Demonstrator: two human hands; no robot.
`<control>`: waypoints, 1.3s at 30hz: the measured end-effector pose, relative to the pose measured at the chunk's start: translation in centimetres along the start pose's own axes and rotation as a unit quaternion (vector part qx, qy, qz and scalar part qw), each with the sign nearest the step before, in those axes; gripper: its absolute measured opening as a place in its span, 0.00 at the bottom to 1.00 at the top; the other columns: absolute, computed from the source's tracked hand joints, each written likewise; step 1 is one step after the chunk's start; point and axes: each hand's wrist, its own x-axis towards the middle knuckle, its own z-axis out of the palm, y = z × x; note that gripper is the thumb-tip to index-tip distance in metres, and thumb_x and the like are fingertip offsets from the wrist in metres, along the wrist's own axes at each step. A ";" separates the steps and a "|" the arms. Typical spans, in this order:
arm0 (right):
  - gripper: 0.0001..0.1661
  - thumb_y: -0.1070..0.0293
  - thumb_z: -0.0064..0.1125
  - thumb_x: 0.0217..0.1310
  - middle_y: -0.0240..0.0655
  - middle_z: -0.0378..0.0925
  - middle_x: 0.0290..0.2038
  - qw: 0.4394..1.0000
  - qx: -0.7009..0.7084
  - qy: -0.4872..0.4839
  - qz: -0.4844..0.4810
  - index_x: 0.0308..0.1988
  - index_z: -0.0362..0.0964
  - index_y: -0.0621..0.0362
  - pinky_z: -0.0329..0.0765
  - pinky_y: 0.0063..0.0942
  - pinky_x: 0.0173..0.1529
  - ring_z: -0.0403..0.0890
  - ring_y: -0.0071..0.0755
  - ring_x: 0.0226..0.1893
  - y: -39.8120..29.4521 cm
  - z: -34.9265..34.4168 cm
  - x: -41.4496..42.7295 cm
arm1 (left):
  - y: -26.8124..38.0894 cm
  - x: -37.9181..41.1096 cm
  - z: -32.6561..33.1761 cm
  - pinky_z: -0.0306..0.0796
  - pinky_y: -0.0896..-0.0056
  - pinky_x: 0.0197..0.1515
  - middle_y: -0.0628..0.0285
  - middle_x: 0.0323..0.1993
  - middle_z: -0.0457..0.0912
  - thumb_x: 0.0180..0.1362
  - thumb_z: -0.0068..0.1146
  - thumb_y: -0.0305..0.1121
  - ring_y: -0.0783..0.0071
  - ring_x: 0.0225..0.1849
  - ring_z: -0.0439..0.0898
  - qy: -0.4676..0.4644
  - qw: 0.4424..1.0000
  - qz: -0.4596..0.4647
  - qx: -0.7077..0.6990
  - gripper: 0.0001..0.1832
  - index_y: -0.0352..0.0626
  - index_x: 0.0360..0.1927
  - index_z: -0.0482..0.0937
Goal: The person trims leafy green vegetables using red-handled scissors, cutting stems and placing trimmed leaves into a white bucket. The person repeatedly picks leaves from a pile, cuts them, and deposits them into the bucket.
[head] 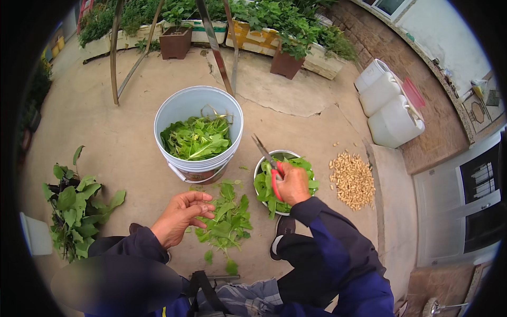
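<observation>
My right hand [294,184] grips red-handled scissors [275,176] above a metal bowl [259,161] heaped with green leaves [264,183]. The blades point up and left, past the bowl's rim. With its fingers apart and nothing in them, my left hand [184,216] hovers beside a loose pile of leafy greens [225,222] on the concrete. Beyond it stands a white plastic bucket [160,134] with a wire handle. Cut leaves and some pale roots [216,115] lie inside the bucket.
Peanuts [352,180] are spread on the ground at right, near white plastic jugs [392,113]. Larger leafy stalks [77,208] lie at left by a white container [36,233]. A metal frame's legs [115,59] and planters [176,42] stand at the back.
</observation>
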 end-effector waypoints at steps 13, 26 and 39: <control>0.12 0.62 0.69 0.47 0.47 0.80 0.29 0.976 -0.187 -0.079 -0.074 0.33 0.81 0.56 0.76 0.45 0.35 0.81 0.55 0.30 21.0 3.1 10.8 | 1.4 1.0 0.1 0.76 0.73 0.40 0.56 0.41 0.83 0.62 0.54 0.24 0.69 0.41 0.84 0.010 0.995 -0.070 -0.063 0.11 0.34 0.47 0.78; 0.12 0.70 0.66 0.47 0.43 0.80 0.24 0.996 0.013 0.089 -0.020 0.36 0.78 0.57 0.77 0.36 0.30 0.82 0.47 0.23 9.3 5.2 16.1 | 4.9 -2.4 -2.6 0.79 0.67 0.43 0.52 0.45 0.82 0.64 0.52 0.25 0.63 0.44 0.83 0.029 0.981 -0.022 -0.189 0.11 0.31 0.49 0.77; 0.09 0.71 0.64 0.43 0.49 0.81 0.30 0.876 -0.194 -0.322 -0.301 0.31 0.81 0.59 0.77 0.46 0.40 0.82 0.54 0.37 -8.7 21.4 20.4 | 5.4 -5.2 -6.1 0.78 0.69 0.43 0.52 0.43 0.82 0.64 0.52 0.25 0.66 0.42 0.83 0.034 0.968 0.014 -0.249 0.11 0.31 0.48 0.77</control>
